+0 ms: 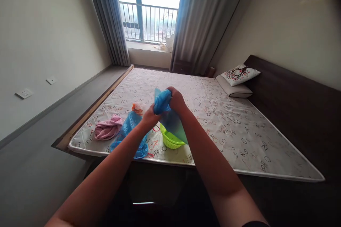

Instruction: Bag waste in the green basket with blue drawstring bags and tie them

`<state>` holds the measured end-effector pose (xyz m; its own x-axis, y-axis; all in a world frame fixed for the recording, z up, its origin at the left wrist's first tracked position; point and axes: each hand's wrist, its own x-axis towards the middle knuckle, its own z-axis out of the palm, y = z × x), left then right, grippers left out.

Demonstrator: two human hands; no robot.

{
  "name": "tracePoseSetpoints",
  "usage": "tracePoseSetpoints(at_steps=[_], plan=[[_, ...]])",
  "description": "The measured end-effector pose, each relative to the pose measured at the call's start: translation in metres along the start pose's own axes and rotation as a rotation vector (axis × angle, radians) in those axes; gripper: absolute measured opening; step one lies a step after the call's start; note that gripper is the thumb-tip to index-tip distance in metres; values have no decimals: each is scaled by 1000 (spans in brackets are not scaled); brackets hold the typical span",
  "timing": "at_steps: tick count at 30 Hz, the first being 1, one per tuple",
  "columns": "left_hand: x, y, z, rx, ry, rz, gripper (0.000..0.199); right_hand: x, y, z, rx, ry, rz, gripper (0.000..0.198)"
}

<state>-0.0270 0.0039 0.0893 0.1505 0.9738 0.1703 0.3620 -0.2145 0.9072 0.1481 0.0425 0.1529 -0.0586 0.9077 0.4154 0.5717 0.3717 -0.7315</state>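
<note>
Both my hands grip one bunched blue plastic bag (163,102) above the mattress. My left hand (150,117) closes on its lower left side, and my right hand (177,100) holds it from the right. A loose part of the bag hangs below my right hand, over a bright green basket (170,141). My right forearm hides part of that basket. Left of it, partly behind my left forearm, lies another crumpled blue plastic bag (130,124). A pink towel (109,127) is heaped at the far left, and a small orange and clear plastic item (136,108) lies behind the second bag.
The letter-printed mattress (223,124) rests on a wooden bed frame (69,135). A tree-print pillow (241,74) and a beige cushion (234,87) lean near the dark headboard (293,88). Grey curtains (205,14) flank the window, with a white bag (169,43) on its sill.
</note>
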Motion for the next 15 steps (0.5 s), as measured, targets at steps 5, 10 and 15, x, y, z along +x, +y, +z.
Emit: tracePoseSetpoints(at_steps=[5,10,15], plan=[[67,26,-46,231,-72,-90,9,14,20,5,-240,-56,-27,42],[169,74,-66,-48,-121,-292,12,13,55,0,-143,21,-74,63],[244,95,-56,-335,16,-248,29,-70,95,-5,24,397,128,42]])
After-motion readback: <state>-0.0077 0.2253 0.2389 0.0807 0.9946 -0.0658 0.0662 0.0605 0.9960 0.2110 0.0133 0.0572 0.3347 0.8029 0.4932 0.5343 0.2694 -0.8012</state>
